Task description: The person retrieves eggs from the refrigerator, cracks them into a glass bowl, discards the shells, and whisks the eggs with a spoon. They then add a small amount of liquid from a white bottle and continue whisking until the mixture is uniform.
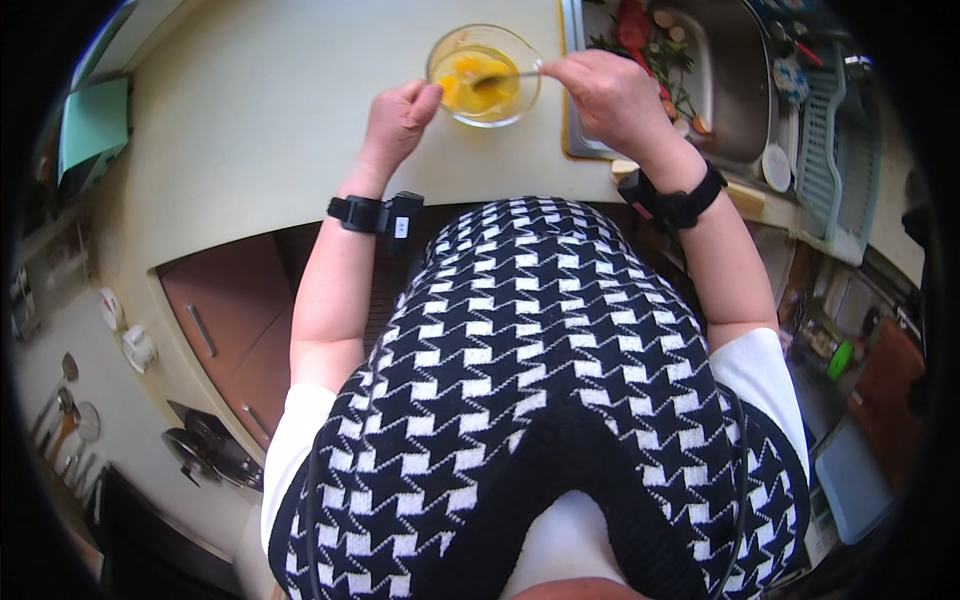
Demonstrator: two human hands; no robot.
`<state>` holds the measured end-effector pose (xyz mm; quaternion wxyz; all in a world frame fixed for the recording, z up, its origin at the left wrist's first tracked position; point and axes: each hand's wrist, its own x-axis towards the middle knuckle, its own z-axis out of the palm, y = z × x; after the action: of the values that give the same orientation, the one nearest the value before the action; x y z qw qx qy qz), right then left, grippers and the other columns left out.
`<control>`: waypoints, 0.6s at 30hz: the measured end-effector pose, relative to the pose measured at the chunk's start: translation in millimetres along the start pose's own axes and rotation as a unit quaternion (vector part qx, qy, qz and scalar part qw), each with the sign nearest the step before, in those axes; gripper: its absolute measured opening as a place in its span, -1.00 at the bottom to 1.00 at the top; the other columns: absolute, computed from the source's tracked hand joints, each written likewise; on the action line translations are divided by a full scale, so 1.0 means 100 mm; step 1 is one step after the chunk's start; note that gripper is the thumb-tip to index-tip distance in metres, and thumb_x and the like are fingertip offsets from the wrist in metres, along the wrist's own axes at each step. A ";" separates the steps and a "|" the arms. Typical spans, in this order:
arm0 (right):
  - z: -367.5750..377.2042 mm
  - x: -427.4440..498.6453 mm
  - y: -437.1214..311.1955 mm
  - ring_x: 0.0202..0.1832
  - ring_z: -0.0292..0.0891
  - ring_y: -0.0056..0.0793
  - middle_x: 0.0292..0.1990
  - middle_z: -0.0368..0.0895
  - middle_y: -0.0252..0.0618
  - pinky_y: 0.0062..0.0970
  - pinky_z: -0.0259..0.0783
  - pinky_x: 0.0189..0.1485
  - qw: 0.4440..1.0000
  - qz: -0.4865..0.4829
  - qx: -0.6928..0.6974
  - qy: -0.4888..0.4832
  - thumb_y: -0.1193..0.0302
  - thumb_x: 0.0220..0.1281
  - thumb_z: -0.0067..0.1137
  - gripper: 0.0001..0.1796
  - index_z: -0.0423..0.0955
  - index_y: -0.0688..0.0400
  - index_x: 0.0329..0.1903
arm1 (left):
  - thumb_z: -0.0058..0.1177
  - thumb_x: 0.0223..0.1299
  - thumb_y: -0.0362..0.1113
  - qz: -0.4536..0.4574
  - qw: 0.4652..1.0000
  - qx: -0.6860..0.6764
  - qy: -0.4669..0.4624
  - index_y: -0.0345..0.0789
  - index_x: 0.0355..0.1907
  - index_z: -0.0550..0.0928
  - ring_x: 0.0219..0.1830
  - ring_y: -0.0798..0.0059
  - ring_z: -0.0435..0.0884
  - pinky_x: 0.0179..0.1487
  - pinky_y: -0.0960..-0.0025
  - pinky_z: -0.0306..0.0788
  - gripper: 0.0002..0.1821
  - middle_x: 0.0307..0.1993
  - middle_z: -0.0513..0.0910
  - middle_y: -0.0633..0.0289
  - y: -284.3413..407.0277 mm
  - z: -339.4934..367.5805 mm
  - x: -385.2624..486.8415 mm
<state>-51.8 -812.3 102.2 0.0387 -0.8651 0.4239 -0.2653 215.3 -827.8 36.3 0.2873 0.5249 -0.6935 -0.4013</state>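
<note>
A clear glass bowl [534, 96] stands on the pale countertop, to the left of the sink. Inside it lie raw eggs [491, 96], with orange-yellow yolk and clear white partly mixed. My left hand [403, 116] grips the bowl's left rim between thumb and fingers. In my right hand [609, 96] is the handle of a metal utensil [517, 76], which reaches over the right rim. Its head dips into the eggs; whether it is a spoon or a fork is blurred.
The steel sink [739, 112] on the right holds eggshells [702, 124], green stems [679, 60] and a red item [632, 30]. Beyond it sits a pale dish rack [817, 150]. Pale countertop [262, 112] spreads leftward, with pans [199, 450] at lower left.
</note>
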 end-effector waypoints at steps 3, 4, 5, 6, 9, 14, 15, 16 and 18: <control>0.02 -0.03 -0.01 -0.41 0.52 -0.30 -0.52 0.52 -0.28 -0.39 0.46 -0.40 0.998 0.006 0.002 -0.066 0.57 -0.02 -0.01 -0.89 0.44 0.12 -0.39 | -0.01 0.24 -0.06 -0.003 0.999 -0.039 -0.003 -0.37 -0.61 0.41 -0.64 0.53 0.25 -0.52 0.43 0.25 -0.56 -0.71 0.34 0.17 -0.01 0.00 0.00; 0.02 -0.04 -0.01 -0.42 0.53 -0.31 -0.53 0.52 -0.30 -0.40 0.46 -0.40 0.998 0.002 -0.003 -0.057 0.57 -0.02 -0.01 -0.88 0.45 0.11 -0.38 | 0.00 0.24 -0.04 0.006 0.998 -0.062 -0.004 -0.37 -0.63 0.39 -0.63 0.56 0.21 -0.53 0.46 0.23 -0.54 -0.73 0.30 0.24 -0.01 0.01 -0.01; 0.01 -0.04 -0.02 -0.39 0.53 -0.30 -0.50 0.54 -0.27 -0.41 0.46 -0.37 0.999 0.013 -0.009 -0.031 0.60 -0.01 -0.01 -0.84 0.47 0.12 -0.33 | 0.00 0.24 -0.04 0.006 0.998 -0.055 -0.004 -0.38 -0.63 0.39 -0.63 0.56 0.21 -0.53 0.45 0.23 -0.53 -0.73 0.30 0.24 -0.01 0.01 0.00; 0.00 -0.04 -0.03 -0.36 0.54 -0.29 -0.47 0.55 -0.24 -0.42 0.47 -0.34 1.000 0.020 -0.015 -0.017 0.62 0.00 0.00 -0.79 0.50 0.13 -0.27 | 0.00 0.23 -0.03 0.005 0.999 -0.047 -0.004 -0.38 -0.63 0.39 -0.64 0.55 0.21 -0.53 0.45 0.23 -0.53 -0.73 0.30 0.24 -0.01 0.01 0.00; -0.05 -0.03 -0.07 -0.30 0.56 -0.30 -0.39 0.60 -0.22 -0.46 0.49 -0.29 0.995 0.047 -0.059 -0.072 0.65 0.01 0.00 -0.74 0.54 0.13 -0.23 | 0.01 0.23 -0.02 0.017 0.999 -0.045 -0.006 -0.38 -0.63 0.40 -0.64 0.54 0.22 -0.54 0.44 0.23 -0.52 -0.73 0.31 0.23 0.00 0.02 0.02; -0.06 -0.01 -0.07 -0.39 0.52 -0.36 -0.49 0.51 -0.30 -0.46 0.46 -0.39 0.997 -0.003 -0.067 -0.041 0.58 -0.05 0.03 -0.85 0.45 0.10 -0.36 | 0.00 0.23 -0.01 0.027 0.999 -0.021 -0.006 -0.38 -0.63 0.41 -0.66 0.43 0.25 -0.54 0.40 0.25 -0.52 -0.73 0.36 0.16 0.02 0.04 0.00; -0.05 0.00 -0.06 -0.43 0.50 -0.38 -0.55 0.46 -0.34 -0.46 0.44 -0.43 0.995 -0.016 -0.084 -0.054 0.55 -0.07 0.03 -0.90 0.41 0.09 -0.43 | 0.00 0.23 -0.01 0.027 0.999 -0.016 -0.006 -0.38 -0.63 0.40 -0.66 0.42 0.25 -0.54 0.40 0.25 -0.52 -0.73 0.36 0.15 0.03 0.04 -0.01; -0.04 0.00 -0.04 -0.43 0.49 -0.38 -0.57 0.44 -0.33 -0.45 0.44 -0.43 0.997 -0.020 -0.067 -0.041 0.56 -0.07 0.03 -0.91 0.39 0.10 -0.45 | -0.01 0.23 0.00 0.024 1.000 -0.012 -0.006 -0.38 -0.63 0.40 -0.66 0.41 0.25 -0.54 0.40 0.25 -0.51 -0.73 0.36 0.15 0.03 0.05 -0.02; -0.06 -0.01 -0.01 -0.44 0.49 -0.39 -0.57 0.43 -0.34 -0.45 0.45 -0.43 0.998 -0.046 -0.052 0.003 0.56 -0.07 0.03 -0.91 0.39 0.10 -0.45 | -0.01 0.23 0.01 0.017 1.000 -0.004 0.009 -0.38 -0.63 0.41 -0.67 0.40 0.25 -0.54 0.39 0.25 -0.51 -0.73 0.36 0.14 0.06 0.07 -0.05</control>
<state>-54.3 -809.7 106.7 -0.0195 -0.8838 0.3971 -0.2469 208.1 -820.4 37.8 0.3021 0.5151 -0.6986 -0.3942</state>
